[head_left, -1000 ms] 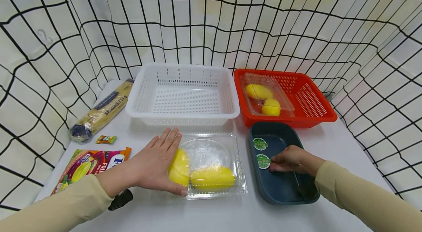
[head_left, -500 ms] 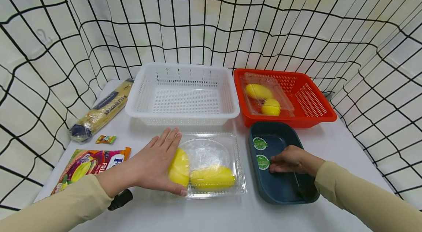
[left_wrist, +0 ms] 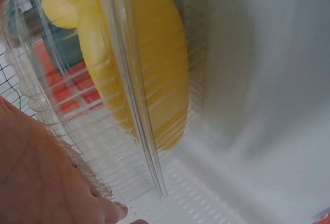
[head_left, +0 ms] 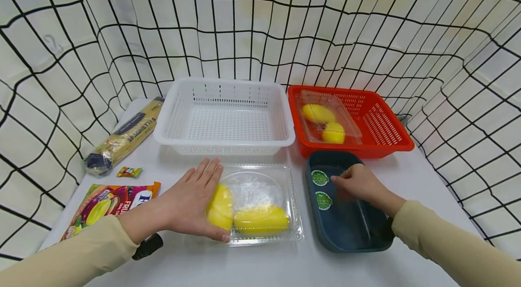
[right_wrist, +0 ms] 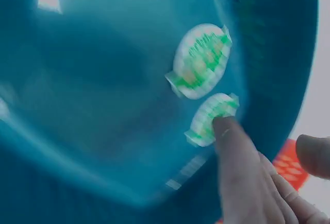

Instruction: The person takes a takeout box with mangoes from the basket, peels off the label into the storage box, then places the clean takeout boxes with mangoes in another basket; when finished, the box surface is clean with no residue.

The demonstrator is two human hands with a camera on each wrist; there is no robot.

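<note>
My left hand [head_left: 193, 203] rests flat with straight fingers on the left part of a clear plastic clamshell box [head_left: 260, 178] holding two yellow fruits [head_left: 262, 219]. From the left wrist view, the box's ribbed wall and a long yellow fruit [left_wrist: 154, 54] stand beside the hand. My right hand [head_left: 364, 185] is over a dark blue tray [head_left: 346, 232], its fingertips at the upper of two round green-and-white stickers [head_left: 320, 178]. Blurred in the right wrist view, one finger overlaps the smaller-looking sticker [right_wrist: 210, 123], while the thumb [right_wrist: 314, 154] stays apart from it.
Behind the box stands a white basket [head_left: 224, 142]. Beside it, a red basket [head_left: 386, 142] holds another clear box with yellow fruits [head_left: 317, 113]. On the left lie a spaghetti pack [head_left: 126, 135], a small wrapped sweet [head_left: 129, 172] and a colourful fruit pouch [head_left: 110, 205]. Black netting encloses the table.
My right hand has moved away from me along the tray, from the lower sticker to the upper one. The left hand keeps its place on the box.
</note>
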